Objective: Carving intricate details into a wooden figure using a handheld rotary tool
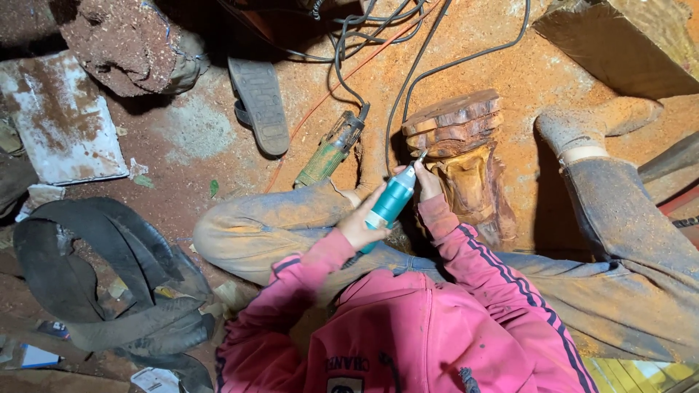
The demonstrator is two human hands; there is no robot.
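both hands (364, 222) on teal rotary tool (389, 204) at wood carving (466, 160)

The floor (502, 51) is bare earth under a thick coat of orange-red sawdust, lit warmly from above with deep shadow along the top edge. Dark cables (408, 69) and a thin red wire trail across it beside a grey sandal (260, 102) and a rusted white metal sheet (62, 120). A heap of black rubber tubing (95, 284) lies low down, a rough wooden block (626, 40) in the upper corner.
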